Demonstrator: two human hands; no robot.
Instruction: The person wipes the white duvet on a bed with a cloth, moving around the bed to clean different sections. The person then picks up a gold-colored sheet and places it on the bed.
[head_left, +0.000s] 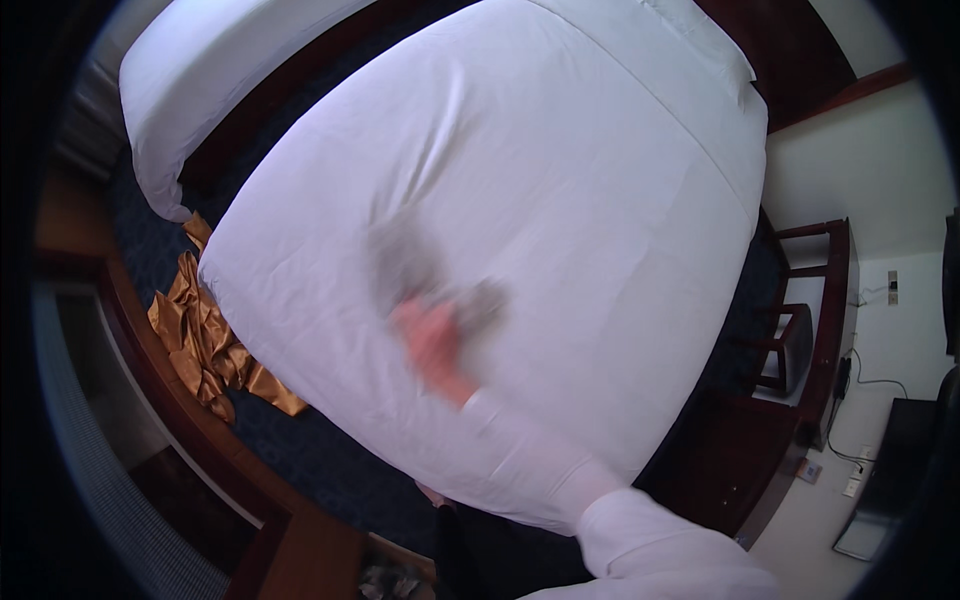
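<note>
A white sheet (570, 225) covers the bed before me, with long creases running away from the middle. My right hand (433, 341) reaches out over the bed's near half in a white sleeve. It is blurred and closed around a greyish cloth (409, 255), whose loose parts spread to both sides of the fingers. Blur hides whether the cloth touches the sheet. My left hand is out of view.
Gold satin fabric (206, 345) lies crumpled on the blue carpet (330, 450) by the bed's left corner. Another white-covered bed (202, 82) stands at upper left. At right are a dark wooden desk (825, 360), a chair (795, 345) and a cabinet (720, 457).
</note>
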